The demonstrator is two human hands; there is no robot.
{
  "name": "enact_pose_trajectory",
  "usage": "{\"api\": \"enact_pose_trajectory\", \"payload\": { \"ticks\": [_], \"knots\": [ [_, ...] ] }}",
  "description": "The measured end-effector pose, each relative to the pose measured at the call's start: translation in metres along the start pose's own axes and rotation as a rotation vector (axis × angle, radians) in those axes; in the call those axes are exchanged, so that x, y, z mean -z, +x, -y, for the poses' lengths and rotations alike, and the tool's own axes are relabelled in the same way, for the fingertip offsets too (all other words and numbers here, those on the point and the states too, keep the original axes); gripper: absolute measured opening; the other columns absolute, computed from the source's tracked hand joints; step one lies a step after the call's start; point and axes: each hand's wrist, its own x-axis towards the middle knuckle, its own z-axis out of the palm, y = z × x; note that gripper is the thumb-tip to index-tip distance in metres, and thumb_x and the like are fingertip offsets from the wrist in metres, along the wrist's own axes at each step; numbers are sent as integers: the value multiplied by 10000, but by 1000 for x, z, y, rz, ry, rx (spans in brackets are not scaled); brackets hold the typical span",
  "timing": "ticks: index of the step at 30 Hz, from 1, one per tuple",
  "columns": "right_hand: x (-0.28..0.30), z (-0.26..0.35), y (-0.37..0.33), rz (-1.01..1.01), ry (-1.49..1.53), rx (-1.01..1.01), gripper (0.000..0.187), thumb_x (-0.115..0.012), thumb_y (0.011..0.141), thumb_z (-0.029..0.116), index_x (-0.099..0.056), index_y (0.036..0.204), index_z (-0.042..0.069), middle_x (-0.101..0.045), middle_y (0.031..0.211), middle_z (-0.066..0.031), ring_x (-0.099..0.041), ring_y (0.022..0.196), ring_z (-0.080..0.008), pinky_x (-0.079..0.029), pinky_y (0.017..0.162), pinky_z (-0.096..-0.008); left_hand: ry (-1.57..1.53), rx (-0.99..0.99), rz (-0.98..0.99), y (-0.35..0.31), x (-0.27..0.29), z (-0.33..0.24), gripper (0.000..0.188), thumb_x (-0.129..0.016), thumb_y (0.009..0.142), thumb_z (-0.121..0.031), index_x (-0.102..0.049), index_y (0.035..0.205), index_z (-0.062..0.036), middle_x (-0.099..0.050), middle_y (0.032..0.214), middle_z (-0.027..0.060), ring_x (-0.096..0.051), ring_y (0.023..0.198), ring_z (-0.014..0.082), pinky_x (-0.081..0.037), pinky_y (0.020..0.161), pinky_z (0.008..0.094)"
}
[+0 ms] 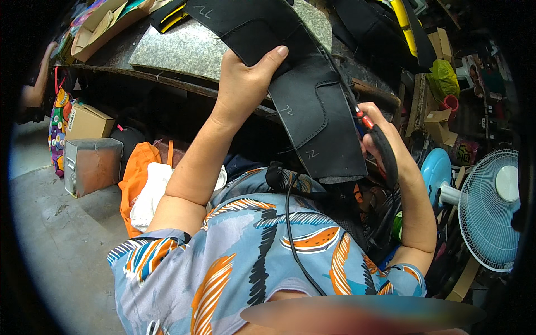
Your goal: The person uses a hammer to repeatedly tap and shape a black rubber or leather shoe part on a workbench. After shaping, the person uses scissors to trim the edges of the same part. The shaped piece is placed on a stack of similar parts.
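Observation:
My left hand (243,86) grips a long black leather-like panel (301,123), its thumb on top and its other fingers hidden underneath. Stitched seams and pale chalk marks show on the panel, which slants from the bench down toward my lap. At the panel's right edge, my right hand (397,142) is closed around a slim tool (365,120) with a red and black handle and a short metal part. The tool points up along that edge; its tip is hard to make out against the black.
A speckled stone slab (178,47) lies on the workbench ahead. An open cardboard box (100,30) sits at the far left. On the right stands a fan (491,209). A metal box (92,167) and orange cloth (137,187) are at my left. A black cable (288,223) crosses my shirt.

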Motion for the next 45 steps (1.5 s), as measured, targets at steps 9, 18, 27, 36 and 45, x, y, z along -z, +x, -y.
{"api": "enact_pose_trajectory", "payload": {
  "ticks": [9,18,27,36,45],
  "knots": [
    [-4,-1,2,17,282,-40,333,-653,915,257,-513,1137,51,-477,631,29,-472,525,-53,-392,493,-242,-37,176,2,-1,2,-3,222,-735,849,-122,-667,989,37,-694,894,78,-652,773,143,-525,689,262],
    [-7,-7,3,13,180,36,358,-624,939,326,-512,1122,39,-473,611,31,-474,484,-48,-392,464,-222,-3,117,0,1,0,-3,171,-693,862,-131,-686,913,32,-666,714,46,-599,578,96,-462,503,240],
    [-10,-21,10,35,326,76,529,-570,956,512,-528,1137,16,-547,725,-28,-567,633,-115,-469,631,-269,-45,342,45,2,0,-4,263,-717,837,-212,-642,907,30,-628,672,45,-558,476,107,-405,371,233],
    [-8,-19,12,-26,273,170,361,-605,957,323,-533,1130,14,-538,737,-17,-524,585,-83,-434,555,-230,-132,356,77,2,0,1,274,-712,841,-206,-625,963,24,-637,712,50,-566,490,107,-411,376,227],
    [-11,-15,12,-9,339,68,361,-534,947,270,-491,1191,9,-486,563,1,-470,452,-73,-396,452,-224,-206,376,179,-6,-10,6,346,-730,852,-191,-590,1060,49,-663,792,71,-632,581,111,-478,445,228]
  ]
}}
